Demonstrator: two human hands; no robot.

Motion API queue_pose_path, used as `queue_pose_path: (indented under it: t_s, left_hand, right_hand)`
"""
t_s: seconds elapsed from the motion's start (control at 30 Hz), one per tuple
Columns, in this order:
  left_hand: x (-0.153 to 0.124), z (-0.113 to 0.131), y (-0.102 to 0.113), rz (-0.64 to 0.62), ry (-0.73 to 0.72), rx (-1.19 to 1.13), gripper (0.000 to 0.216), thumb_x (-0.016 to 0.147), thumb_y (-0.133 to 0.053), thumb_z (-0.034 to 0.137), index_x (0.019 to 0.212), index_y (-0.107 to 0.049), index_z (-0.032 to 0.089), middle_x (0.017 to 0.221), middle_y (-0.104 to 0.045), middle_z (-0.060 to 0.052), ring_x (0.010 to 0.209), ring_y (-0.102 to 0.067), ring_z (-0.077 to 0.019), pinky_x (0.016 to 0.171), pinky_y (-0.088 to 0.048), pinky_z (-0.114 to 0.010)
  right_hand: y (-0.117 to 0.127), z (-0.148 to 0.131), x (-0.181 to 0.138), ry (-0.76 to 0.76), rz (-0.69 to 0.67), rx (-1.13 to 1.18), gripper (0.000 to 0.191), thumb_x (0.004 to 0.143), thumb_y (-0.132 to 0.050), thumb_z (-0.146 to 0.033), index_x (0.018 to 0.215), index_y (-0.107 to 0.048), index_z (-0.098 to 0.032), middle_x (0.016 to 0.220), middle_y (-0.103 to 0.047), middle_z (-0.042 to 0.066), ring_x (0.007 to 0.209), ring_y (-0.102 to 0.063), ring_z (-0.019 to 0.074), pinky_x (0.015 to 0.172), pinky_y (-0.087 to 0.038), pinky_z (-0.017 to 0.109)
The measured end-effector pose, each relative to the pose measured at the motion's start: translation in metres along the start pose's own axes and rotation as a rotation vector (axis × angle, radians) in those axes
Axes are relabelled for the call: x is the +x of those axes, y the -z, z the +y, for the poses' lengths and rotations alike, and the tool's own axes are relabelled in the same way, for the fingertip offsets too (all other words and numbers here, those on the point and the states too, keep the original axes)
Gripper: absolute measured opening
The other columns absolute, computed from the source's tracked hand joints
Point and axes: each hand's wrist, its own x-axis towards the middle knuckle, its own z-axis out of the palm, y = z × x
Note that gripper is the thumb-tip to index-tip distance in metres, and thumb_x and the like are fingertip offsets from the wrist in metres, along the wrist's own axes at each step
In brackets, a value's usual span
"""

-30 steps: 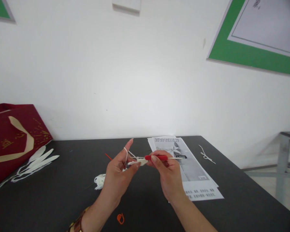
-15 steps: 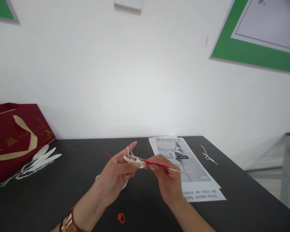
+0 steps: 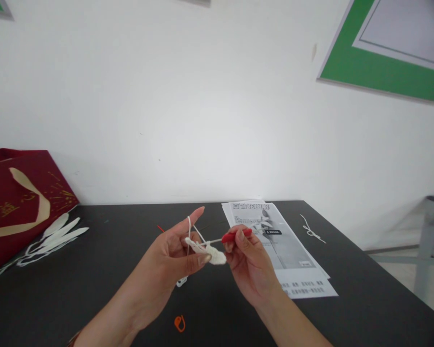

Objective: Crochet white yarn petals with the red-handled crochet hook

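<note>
Gripping hook point(image 3: 229, 237) (R hand point(image 3: 253, 270))

Indoor room, probably a classroom or craft workroom; the exact kind cannot be determined. Handicraft use is indicated by the red-handled crochet hook point(image 3: 235, 236) and white crocheted piece point(image 3: 217, 256) held in the fingers point(image 3: 181, 228). Below the fingers, a plain black counter point(image 3: 217, 313); just right of them, printed sheets point(image 3: 292, 246) bearing a picture and text. Beyond the fingers, a white wall point(image 3: 220, 106); high to their right, a green-bordered board point(image 3: 342, 58), suggesting an institutional setting. Far right of the fingers, grey-legged furniture point(image 3: 424, 236) on a pale floor point(image 3: 394, 284).
</note>
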Motion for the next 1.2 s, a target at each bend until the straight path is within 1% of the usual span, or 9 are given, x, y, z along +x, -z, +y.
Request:
queue_pose_path:
  t_s: [0.2, 0.37, 0.5, 0.63, 0.8, 0.93, 1.03, 1.2]
  left_hand:
    - [-0.003, 0.001, -0.001, -0.027, 0.051, 0.033, 0.079, 0.068, -0.079, 0.014, 0.139, -0.047, 0.028, 0.07, -0.061, 0.004, 0.065, -0.056, -0.012, 0.061, -0.039, -0.024]
    - [-0.004, 0.002, 0.0, -0.045, 0.105, 0.057, 0.079, 0.067, -0.079, 0.014, 0.139, -0.047, 0.025, 0.071, -0.064, 0.002, 0.066, -0.057, -0.0131, 0.064, -0.04, -0.025]
    - [-0.004, 0.001, 0.0, -0.057, 0.122, 0.049, 0.08, 0.066, -0.079, 0.011, 0.138, -0.048, 0.024, 0.071, -0.064, 0.002, 0.065, -0.056, -0.0115, 0.063, -0.04, -0.024]
    - [-0.003, 0.001, -0.002, -0.061, 0.141, 0.058, 0.079, 0.065, -0.079, 0.011, 0.137, -0.049, 0.023, 0.071, -0.063, 0.002, 0.065, -0.055, -0.011, 0.063, -0.041, -0.023]
    - [-0.005, 0.002, -0.004, -0.056, 0.159, 0.055, 0.08, 0.063, -0.08, 0.011, 0.136, -0.051, 0.021, 0.066, -0.061, 0.003, 0.06, -0.053, -0.0101, 0.06, -0.04, -0.022]
    - [-0.006, 0.003, -0.005, -0.046, 0.172, 0.052, 0.079, 0.062, -0.079, 0.01, 0.136, -0.051, 0.021, 0.067, -0.062, 0.002, 0.061, -0.053, -0.0104, 0.059, -0.04, -0.022]
    - [-0.006, 0.005, -0.006, -0.036, 0.17, 0.056, 0.079, 0.062, -0.078, 0.009, 0.136, -0.051, 0.02, 0.066, -0.063, 0.002, 0.059, -0.054, -0.0102, 0.057, -0.038, -0.021]
    - [-0.005, 0.005, -0.006, -0.028, 0.151, 0.051, 0.079, 0.063, -0.076, 0.005, 0.137, -0.049, 0.017, 0.062, -0.061, 0.004, 0.056, -0.051, -0.0084, 0.054, -0.036, -0.02]
  right_hand:
    - [0.001, -0.002, 0.0, -0.014, -0.014, -0.002, 0.016, 0.078, -0.075, -0.029, 0.077, -0.069, -0.014, 0.066, -0.068, -0.001, 0.054, -0.056, 0.0058, 0.053, -0.06, 0.018]
    - [0.004, -0.005, 0.003, -0.014, -0.068, -0.03, 0.017, 0.081, -0.072, -0.029, 0.074, -0.067, -0.015, 0.064, -0.062, -0.002, 0.052, -0.052, 0.0066, 0.051, -0.06, 0.021]
    - [0.006, -0.011, 0.006, 0.026, -0.134, -0.092, 0.017, 0.082, -0.07, -0.028, 0.072, -0.065, -0.016, 0.064, -0.059, -0.002, 0.051, -0.05, 0.0075, 0.05, -0.059, 0.024]
    - [0.007, -0.017, 0.006, 0.066, -0.188, -0.154, 0.016, 0.084, -0.068, -0.028, 0.073, -0.065, -0.016, 0.064, -0.06, -0.002, 0.051, -0.052, 0.0079, 0.05, -0.059, 0.025]
    - [0.007, -0.026, 0.005, 0.121, -0.203, -0.244, 0.016, 0.082, -0.07, -0.029, 0.073, -0.066, -0.017, 0.067, -0.058, -0.002, 0.054, -0.055, 0.0094, 0.051, -0.058, 0.025]
    - [0.007, -0.032, 0.004, 0.181, -0.216, -0.347, 0.017, 0.082, -0.07, -0.031, 0.072, -0.066, -0.018, 0.064, -0.056, -0.002, 0.054, -0.053, 0.0107, 0.05, -0.056, 0.026]
    - [0.009, -0.035, 0.003, 0.211, -0.23, -0.412, 0.016, 0.082, -0.069, -0.033, 0.074, -0.066, -0.019, 0.065, -0.058, -0.001, 0.056, -0.056, 0.0123, 0.051, -0.055, 0.027]
    - [0.012, -0.038, 0.0, 0.258, -0.258, -0.484, 0.013, 0.084, -0.068, -0.03, 0.077, -0.068, -0.019, 0.068, -0.059, -0.001, 0.058, -0.06, 0.0127, 0.054, -0.053, 0.028]
